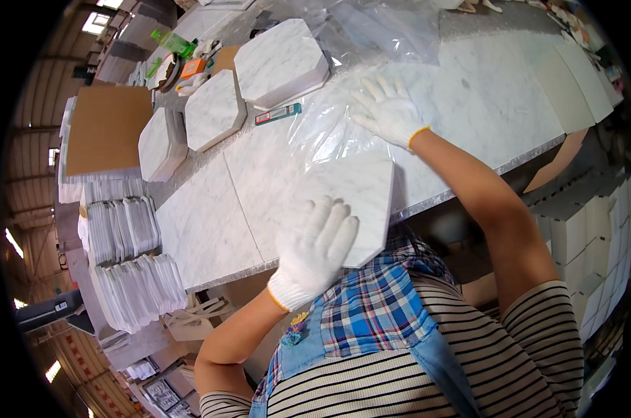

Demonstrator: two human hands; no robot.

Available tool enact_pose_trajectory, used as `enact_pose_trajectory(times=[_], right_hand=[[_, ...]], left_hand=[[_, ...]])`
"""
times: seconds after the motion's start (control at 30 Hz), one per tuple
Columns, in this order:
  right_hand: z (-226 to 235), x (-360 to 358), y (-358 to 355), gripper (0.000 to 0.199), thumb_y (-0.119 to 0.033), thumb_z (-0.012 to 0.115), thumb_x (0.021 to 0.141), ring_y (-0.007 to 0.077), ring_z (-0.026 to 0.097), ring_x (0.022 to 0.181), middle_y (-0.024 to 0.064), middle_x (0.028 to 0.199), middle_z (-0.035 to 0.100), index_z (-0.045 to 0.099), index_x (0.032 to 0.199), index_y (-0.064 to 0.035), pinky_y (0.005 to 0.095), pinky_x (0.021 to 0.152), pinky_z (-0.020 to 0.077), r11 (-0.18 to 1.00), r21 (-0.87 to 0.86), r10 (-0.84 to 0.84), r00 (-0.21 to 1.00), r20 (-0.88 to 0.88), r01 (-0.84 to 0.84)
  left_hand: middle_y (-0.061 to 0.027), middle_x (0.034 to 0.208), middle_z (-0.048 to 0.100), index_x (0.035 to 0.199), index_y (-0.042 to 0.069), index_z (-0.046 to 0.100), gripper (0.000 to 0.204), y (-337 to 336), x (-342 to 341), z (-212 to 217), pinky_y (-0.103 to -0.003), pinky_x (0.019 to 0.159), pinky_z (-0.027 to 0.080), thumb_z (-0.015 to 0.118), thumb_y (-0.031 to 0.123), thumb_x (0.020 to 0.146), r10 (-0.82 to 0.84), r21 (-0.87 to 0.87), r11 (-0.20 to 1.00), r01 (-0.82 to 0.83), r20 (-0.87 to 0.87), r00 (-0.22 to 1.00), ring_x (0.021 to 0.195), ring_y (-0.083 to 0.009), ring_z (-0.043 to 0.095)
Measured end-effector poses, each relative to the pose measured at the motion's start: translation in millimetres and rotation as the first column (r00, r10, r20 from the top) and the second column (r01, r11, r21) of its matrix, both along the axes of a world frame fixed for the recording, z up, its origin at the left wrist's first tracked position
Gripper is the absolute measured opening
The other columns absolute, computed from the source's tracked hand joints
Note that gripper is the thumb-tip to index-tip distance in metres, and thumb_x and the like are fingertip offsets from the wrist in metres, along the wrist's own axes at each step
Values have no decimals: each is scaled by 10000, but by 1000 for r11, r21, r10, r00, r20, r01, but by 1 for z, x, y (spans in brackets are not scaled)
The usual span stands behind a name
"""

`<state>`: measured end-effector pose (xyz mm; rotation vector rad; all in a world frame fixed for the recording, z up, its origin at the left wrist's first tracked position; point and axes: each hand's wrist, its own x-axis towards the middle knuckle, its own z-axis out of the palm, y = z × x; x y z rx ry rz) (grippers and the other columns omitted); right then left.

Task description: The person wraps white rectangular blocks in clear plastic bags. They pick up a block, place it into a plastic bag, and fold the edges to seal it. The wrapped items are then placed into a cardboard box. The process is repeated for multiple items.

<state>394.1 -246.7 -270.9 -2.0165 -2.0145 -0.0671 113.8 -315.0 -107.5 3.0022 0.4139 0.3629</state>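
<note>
Where a grey-veined, marble-patterned white slab with clipped corners (pixel 364 188) overhangs the smooth white tabletop (pixel 482 90), the white-knit-gloved left hand (pixel 315 240) lies across its face, fingers extended; thumb hidden, cannot tell if pinching. White-knit-gloved right hand (pixel 388 113) spread, palm down, near crinkled clear plastic film (pixel 329 139). Farther left: flat brown cardboard sheet (pixel 110 132).

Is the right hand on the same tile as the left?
No, the left hand is on the near tile, while the right hand is beyond its far edge.
</note>
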Motion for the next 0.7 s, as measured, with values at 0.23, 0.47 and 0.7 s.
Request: enact_pose_trajectory(times=[0.23,0.47,0.7], right_hand=[[5,-2,1,590,-511,453,992,347,331,1457,120,1561,416,503,1474,-176,549,1186,229,1000,-18,-15,1000,18,16],[-7,-1,4,563,-503,493,972,337,353,1440,124,1533,456,552,1426,-174,565,1174,217,997,82,9,999,30,-12],[-5,1,7,561,-485,546,948,346,383,1417,131,1509,477,566,1394,-145,552,1171,247,992,122,25,1000,12,-26]], left_hand=[[-234,1235,603,1249,-52,563,524,-35,17,-51,-516,975,516,616,120,757,58,18,998,-58,-54,997,1150,-386,620],[-255,1324,564,1301,-42,552,552,-65,24,-127,-524,975,477,608,179,798,137,189,973,-130,-28,990,1181,-394,582],[-253,1303,565,1275,-47,569,536,-69,44,-130,-509,929,480,616,170,787,209,174,964,-200,-31,978,1167,-410,570]])
